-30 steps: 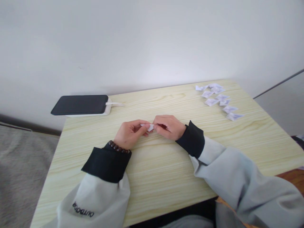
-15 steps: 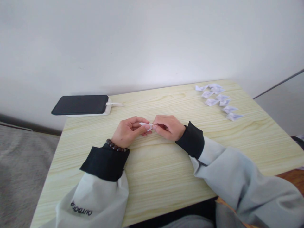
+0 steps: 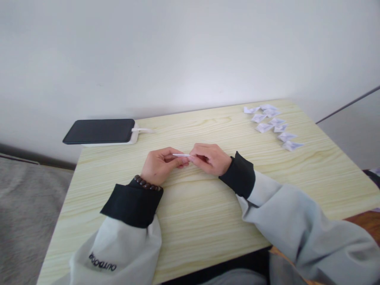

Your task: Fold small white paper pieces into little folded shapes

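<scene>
Between my two hands is a small piece of folded white paper (image 3: 181,155), seen nearly edge-on as a thin strip. My left hand (image 3: 160,164), with a dark bead bracelet at the wrist, pinches its left part between thumb and fingers. At the other end, my right hand (image 3: 210,159) grips the paper with thumb and curled index finger, which hide that tip. Both hands are just above the middle of the wood-grain table (image 3: 196,213). Several folded white paper figures (image 3: 264,127) lie loosely grouped at the table's back right.
A black phone (image 3: 99,131) rests on a white block at the back left, with a short white cable (image 3: 145,130) sticking out to its right. Behind the table rises a white wall (image 3: 190,55). Grey fabric (image 3: 26,213) lies beyond the left edge.
The folded paper has turned in my fingers, from showing a white face to a thin edge. My left hand has shifted very slightly; the right hand stays almost in place.
</scene>
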Demonstrator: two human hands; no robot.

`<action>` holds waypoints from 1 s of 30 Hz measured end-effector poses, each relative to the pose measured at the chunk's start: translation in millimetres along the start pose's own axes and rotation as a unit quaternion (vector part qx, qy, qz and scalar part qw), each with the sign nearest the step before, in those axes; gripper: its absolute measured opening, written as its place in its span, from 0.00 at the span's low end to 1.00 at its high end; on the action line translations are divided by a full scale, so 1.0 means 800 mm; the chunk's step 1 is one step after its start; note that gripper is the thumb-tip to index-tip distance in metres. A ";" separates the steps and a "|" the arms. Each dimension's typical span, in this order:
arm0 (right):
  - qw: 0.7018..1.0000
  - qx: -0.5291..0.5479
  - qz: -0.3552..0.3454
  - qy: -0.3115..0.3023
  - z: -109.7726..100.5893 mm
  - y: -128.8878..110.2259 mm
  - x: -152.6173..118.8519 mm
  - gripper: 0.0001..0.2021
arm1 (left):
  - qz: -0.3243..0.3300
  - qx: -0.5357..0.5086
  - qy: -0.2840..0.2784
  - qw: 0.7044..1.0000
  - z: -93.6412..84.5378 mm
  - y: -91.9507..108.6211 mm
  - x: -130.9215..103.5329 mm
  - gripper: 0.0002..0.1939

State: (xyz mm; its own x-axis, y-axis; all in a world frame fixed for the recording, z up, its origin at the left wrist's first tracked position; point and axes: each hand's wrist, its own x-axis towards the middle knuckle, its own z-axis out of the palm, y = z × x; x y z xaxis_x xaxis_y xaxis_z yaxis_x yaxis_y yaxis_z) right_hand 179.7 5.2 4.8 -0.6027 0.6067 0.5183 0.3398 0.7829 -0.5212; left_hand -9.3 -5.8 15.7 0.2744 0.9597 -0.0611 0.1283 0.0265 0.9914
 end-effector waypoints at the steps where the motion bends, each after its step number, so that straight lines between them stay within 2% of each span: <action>1: 1.000 -0.008 0.005 0.008 0.000 0.000 0.000 0.10 | 0.009 -0.004 0.015 1.000 0.000 0.001 0.001 0.11; 5: 0.999 -0.030 0.018 0.029 0.002 -0.001 -0.002 0.10 | 0.042 -0.028 0.060 0.997 -0.001 0.000 0.003 0.13; 12: 1.000 -0.017 0.008 0.007 -0.001 -0.004 -0.003 0.13 | 0.056 -0.034 0.044 0.997 -0.001 -0.001 0.000 0.12; 18: 0.999 -0.038 -0.024 -0.006 -0.001 -0.008 0.000 0.14 | 0.077 0.020 0.074 0.994 -0.005 -0.006 0.000 0.10; 24: 0.997 -0.072 -0.023 0.011 0.001 -0.007 -0.001 0.13 | 0.043 -0.031 0.047 0.997 -0.006 -0.008 0.005 0.12; 30: 0.997 -0.074 -0.015 0.024 0.001 -0.006 -0.003 0.13 | 0.048 -0.051 -0.014 0.997 -0.003 -0.002 0.005 0.13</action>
State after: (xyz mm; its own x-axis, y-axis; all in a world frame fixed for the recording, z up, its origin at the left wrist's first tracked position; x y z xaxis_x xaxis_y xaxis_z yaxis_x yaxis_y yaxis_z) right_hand 179.1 -0.2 5.8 -0.5805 0.5864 0.5649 0.4272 0.8100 -0.4018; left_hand -11.0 -1.2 14.3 0.3070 0.9511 0.0333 0.0036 -0.0361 0.9993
